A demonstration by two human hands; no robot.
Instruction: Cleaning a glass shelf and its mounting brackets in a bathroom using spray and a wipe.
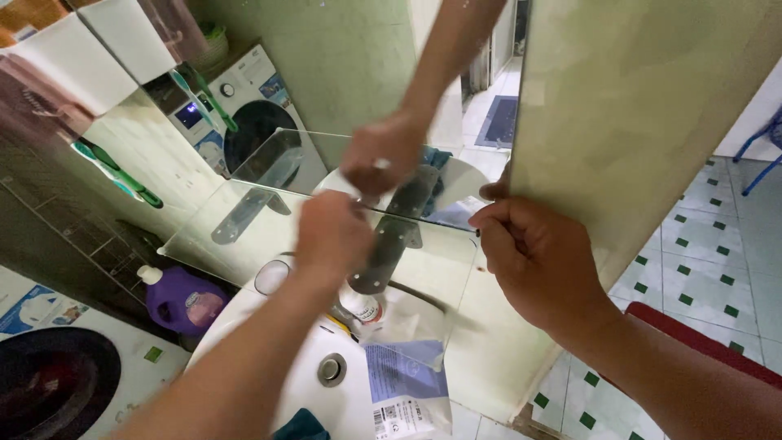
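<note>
Above a white sink point(269, 358), left hand point(332, 236) pinched closed against a glass shelf point(244, 236) under a mirror point(342, 73), right hand point(538, 261) curled gripping the shelf's corner.

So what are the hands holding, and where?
The right hand pinches the glass shelf at its right end. The left hand presses on the shelf's back edge by the mirror; whether anything is in its grip cannot be told.
</note>
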